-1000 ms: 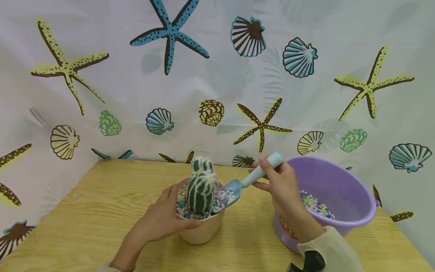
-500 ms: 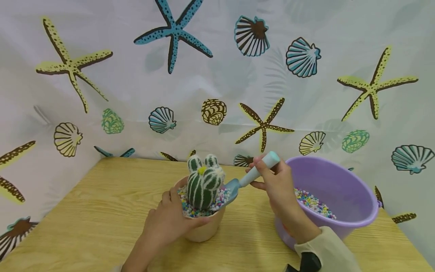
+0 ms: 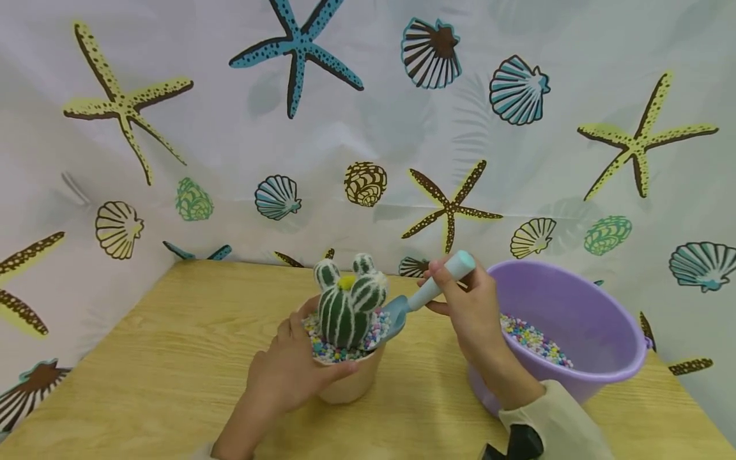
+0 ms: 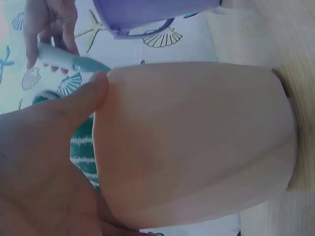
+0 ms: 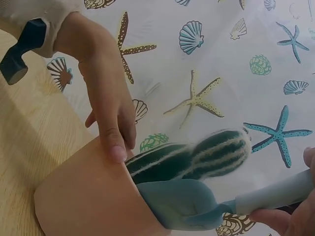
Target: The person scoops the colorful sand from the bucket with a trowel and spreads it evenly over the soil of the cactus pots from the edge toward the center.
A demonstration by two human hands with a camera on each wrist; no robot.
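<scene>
A peach-coloured flowerpot point(image 3: 348, 386) stands on the table, with a striped green-and-white cactus point(image 3: 344, 316) rising from multicoloured pebbles point(image 3: 339, 353). My left hand point(image 3: 287, 370) grips the pot at its left rim, thumb along the near side; the left wrist view shows the pot's smooth wall point(image 4: 197, 142) beside that hand. In my right hand point(image 3: 474, 313) I hold a small blue trowel point(image 3: 428, 294) by its pale handle. Its blade point(image 5: 179, 201) dips inside the pot's right rim, close to the cactus. Pebbles and cactus hide the blade's tip.
To the right stands a purple bucket point(image 3: 618, 377) with more coloured pebbles point(image 3: 535, 338) inside, my right forearm in front of its near left side. Behind the wooden table point(image 3: 190, 332) hangs a white cloth point(image 3: 322, 140) printed with starfish and shells.
The cactus has shifted in the pot: its lobes now spread apart and the yellow flower shows plainly. The trowel stays at the right rim, and the left hand still grips the pot.
</scene>
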